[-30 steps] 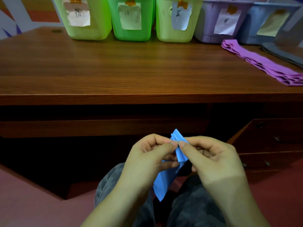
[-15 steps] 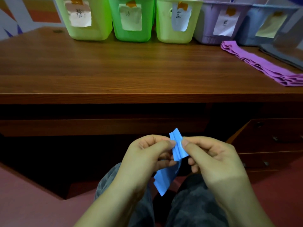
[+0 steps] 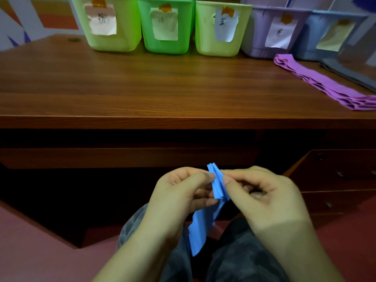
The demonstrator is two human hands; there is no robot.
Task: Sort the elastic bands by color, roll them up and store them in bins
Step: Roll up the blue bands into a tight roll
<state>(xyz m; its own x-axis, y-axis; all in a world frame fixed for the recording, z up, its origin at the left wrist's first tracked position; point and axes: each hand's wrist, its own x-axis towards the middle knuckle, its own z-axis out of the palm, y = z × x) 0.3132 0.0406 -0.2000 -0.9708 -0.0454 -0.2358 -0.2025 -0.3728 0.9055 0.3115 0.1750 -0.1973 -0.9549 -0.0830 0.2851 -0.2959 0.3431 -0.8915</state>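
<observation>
Office-like room: wooden desk (image 3: 142,88), labelled bins (image 3: 166,25).

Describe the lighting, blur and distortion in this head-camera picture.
Head view: dim, with the space under the desk nearly black; wide-angle bending curves the desk edge; the bins lean outward, their labels soft; the hands' grip on the blue band stays fairly sharp; the right edge is smeared.

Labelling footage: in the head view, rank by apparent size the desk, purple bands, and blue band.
1. desk
2. purple bands
3. blue band, partly hidden by fingers and nearer the camera, so this rank is unsure.
</observation>
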